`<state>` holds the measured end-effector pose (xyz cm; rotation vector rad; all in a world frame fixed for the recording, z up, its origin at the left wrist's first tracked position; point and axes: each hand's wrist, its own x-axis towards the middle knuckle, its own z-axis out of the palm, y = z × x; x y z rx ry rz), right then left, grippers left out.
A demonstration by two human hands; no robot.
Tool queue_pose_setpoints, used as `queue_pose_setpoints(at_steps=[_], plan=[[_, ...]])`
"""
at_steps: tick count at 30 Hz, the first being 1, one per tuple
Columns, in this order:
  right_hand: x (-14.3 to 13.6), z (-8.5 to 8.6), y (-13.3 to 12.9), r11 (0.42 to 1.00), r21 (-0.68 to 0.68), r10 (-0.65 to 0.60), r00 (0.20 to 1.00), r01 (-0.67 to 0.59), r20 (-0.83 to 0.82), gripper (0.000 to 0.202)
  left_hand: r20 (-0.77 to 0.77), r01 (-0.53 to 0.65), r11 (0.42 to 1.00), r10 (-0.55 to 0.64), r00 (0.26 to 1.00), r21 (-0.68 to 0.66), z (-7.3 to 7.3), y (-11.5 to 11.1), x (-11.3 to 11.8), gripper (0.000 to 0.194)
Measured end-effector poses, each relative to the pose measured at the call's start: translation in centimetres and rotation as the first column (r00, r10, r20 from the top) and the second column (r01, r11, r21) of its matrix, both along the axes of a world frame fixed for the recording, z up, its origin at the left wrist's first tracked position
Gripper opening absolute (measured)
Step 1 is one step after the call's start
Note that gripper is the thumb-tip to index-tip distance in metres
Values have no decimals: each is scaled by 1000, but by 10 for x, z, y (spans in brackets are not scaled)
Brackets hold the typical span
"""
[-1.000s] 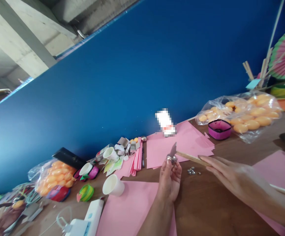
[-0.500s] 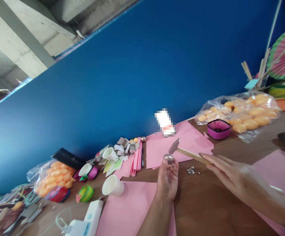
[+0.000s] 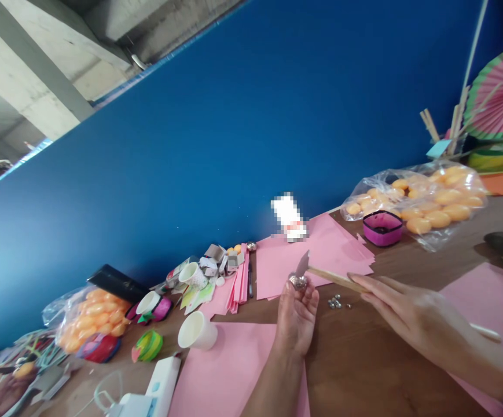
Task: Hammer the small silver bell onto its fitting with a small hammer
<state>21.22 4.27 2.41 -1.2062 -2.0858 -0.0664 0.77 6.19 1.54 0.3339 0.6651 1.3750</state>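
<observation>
My left hand [image 3: 298,321] is closed around a crumpled silver foil ball [image 3: 298,282], held up between thumb and fingers above the table. In my right hand [image 3: 411,310] is a small hammer [image 3: 333,276], gripped near the end of its thin wooden handle. The hammer's grey metal head meets the top of the foil ball or hangs just over it; I cannot tell which. Between my hands, several small silver bits [image 3: 334,301] lie on the brown table. Pink paper [image 3: 234,370] lies under my left forearm.
A white paper cup [image 3: 198,331] stands left of my left hand, near a white power strip [image 3: 164,376]. Behind are stacked pink sheets [image 3: 320,249], a magenta container [image 3: 382,229] and a bag of orange balls [image 3: 433,200]. A blue partition [image 3: 234,133] closes off the back.
The hammer's head has come down onto or close to the foil ball and tilted more upright. My left hand's fingers have shifted slightly. The whole view has moved a little.
</observation>
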Motion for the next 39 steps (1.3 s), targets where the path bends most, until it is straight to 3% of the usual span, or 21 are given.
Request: queue_pose_setpoints(at_steps=[10, 15, 33, 39], plan=[[0, -1, -1, 1000, -20, 6, 1000, -7, -4, 40, 47, -22, 997, 18, 999, 76, -3, 1, -1, 17], [-1, 0, -1, 999, -15, 29, 999, -29, -16, 40, 53, -69, 997, 66, 996, 47, -5, 2, -1, 11], [0, -3, 0, 1000, -4, -19, 999, 19, 43, 38, 34, 21, 999, -22, 999, 46, -1, 1, 2, 24], [1, -4, 1, 999, -6, -49, 999, 49, 14, 40, 44, -7, 997, 4, 999, 80, -2, 2, 2, 22]])
